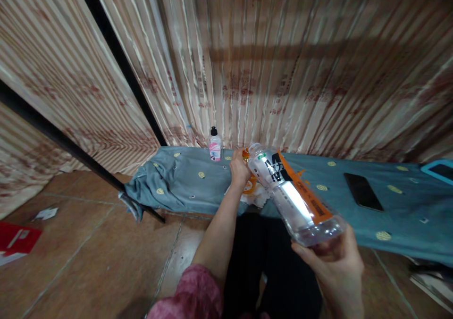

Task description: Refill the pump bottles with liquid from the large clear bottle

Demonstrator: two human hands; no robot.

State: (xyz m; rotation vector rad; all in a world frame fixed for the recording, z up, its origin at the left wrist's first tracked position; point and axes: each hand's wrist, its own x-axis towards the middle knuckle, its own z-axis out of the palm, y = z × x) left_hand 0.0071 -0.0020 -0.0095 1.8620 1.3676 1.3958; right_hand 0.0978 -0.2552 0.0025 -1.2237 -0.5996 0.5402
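My right hand (336,260) grips the base of a clear plastic bottle (293,194) with an orange and white label, held tilted so its open neck points up and away at about (254,149). My left hand (239,168) reaches forward to the bottle's mouth and is closed around an orange cap (245,155), of which only an edge shows. Under the left hand something orange and white (253,189) lies on the blue cloth; I cannot tell what it is. A pink sleeve (198,293) covers my left upper arm.
A low surface covered by a blue-grey cloth (184,177) runs across the view. On it stand a small bottle with a black cap (214,144), a dark phone (363,191) and a blue-edged object (439,169) at the far right. Striped curtains hang behind; a red item (16,241) lies on the tiled floor.
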